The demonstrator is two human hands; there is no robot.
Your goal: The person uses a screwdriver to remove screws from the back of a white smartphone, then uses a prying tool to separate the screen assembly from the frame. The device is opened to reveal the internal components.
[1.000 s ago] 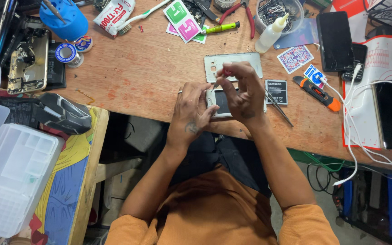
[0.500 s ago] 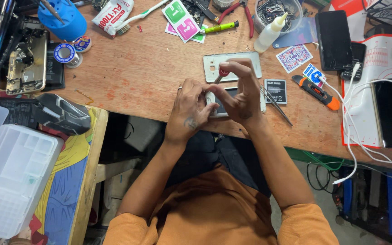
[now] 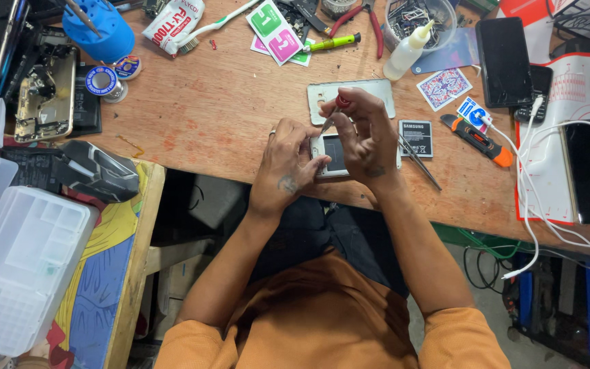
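Near the bench's front edge, the left hand [image 3: 288,167] pinches the small white opened phone [image 3: 332,156] in closed fingers. The right hand [image 3: 367,133] grips a red-capped screwdriver [image 3: 334,111], tip on the phone. A slip could gouge it. A green-and-pink square packet [image 3: 274,31] and a white tube [image 3: 172,24] lie at the back edge.

Top: an orange short-sleeved shirt of soft cloth, the sleeves ending above the elbows.
Legs: dark trousers, seen between the forearms under the table edge.
Left hand [image 3: 288,167]: bare, a small dark tattoo mark on its back near the wrist, a thin ring on one finger.
Right hand [image 3: 367,140]: bare, a small dark mark near the wrist.
Forearms: bare, uncovered.
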